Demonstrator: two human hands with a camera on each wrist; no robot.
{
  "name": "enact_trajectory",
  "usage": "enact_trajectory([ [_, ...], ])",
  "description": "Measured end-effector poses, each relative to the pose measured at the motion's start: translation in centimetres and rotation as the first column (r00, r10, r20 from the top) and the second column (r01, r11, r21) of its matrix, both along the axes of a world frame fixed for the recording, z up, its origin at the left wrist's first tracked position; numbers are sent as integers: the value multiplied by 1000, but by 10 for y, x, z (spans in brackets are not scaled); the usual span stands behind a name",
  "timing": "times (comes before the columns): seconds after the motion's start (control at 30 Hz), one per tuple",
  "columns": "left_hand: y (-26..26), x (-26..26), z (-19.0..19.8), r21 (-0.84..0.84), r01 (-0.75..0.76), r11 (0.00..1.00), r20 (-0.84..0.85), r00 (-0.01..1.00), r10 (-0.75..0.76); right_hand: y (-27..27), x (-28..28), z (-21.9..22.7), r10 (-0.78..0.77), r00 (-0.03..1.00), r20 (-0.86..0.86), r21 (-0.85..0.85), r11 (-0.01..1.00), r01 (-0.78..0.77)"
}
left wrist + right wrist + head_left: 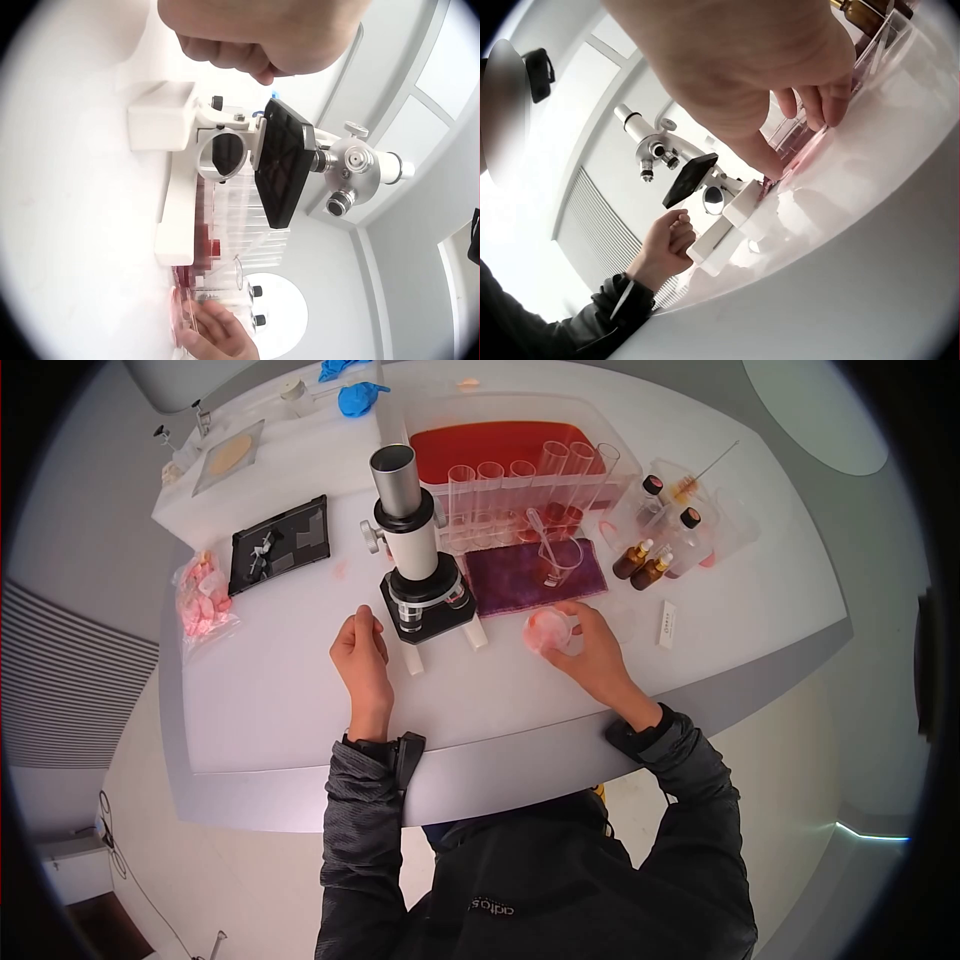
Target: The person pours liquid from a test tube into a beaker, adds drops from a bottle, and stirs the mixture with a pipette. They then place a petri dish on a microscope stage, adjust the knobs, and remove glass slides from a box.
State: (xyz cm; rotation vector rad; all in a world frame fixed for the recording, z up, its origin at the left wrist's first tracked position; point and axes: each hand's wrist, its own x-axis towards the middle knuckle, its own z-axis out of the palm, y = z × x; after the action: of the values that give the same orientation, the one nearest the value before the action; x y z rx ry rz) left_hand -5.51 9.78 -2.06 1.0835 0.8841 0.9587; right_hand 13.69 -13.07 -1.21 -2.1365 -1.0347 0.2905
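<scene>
A round, clear, shallow dish like a petri dish (546, 631), pinkish inside, sits at the front of the white table. My right hand (603, 665) grips its edge, thumb on the near side and fingers on the far side. In the right wrist view the same hand (757, 82) reaches down over the pink dish. My left hand (361, 660) holds nothing, its fingers loosely curled, just left of the microscope (412, 545). Behind the dish, a clear beaker (564, 568) with a plastic dropper in it stands on a dark purple tray (500, 585).
Behind stand several clear test tubes (490, 490) and a plastic bin (590, 408) with red contents. Brown dropper bottles (650, 572) and black-capped clear bottles (685, 545) are at right, near a small white labelled strip (667, 624). Left are a black tray (290, 540) and a bag of pink pieces (205, 600).
</scene>
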Motion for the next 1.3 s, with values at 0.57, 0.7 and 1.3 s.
enact_trajectory([
  [0.57, 0, -4, 2, 5, 26, 1000, -13, 1000, -26, -1, -3, 6, 87, 992, 96, -16, 996, -86],
  [0.7, 0, -3, 2, 11, 24, 1000, -15, 1000, -23, -2, -4, 7, 117, 989, 92, -4, 993, -117],
  [1.3, -1, 0, 2, 5, -5, 1000, -2, 1000, 5, 3, -18, 7, 205, 965, 162, 0, 978, -208],
])
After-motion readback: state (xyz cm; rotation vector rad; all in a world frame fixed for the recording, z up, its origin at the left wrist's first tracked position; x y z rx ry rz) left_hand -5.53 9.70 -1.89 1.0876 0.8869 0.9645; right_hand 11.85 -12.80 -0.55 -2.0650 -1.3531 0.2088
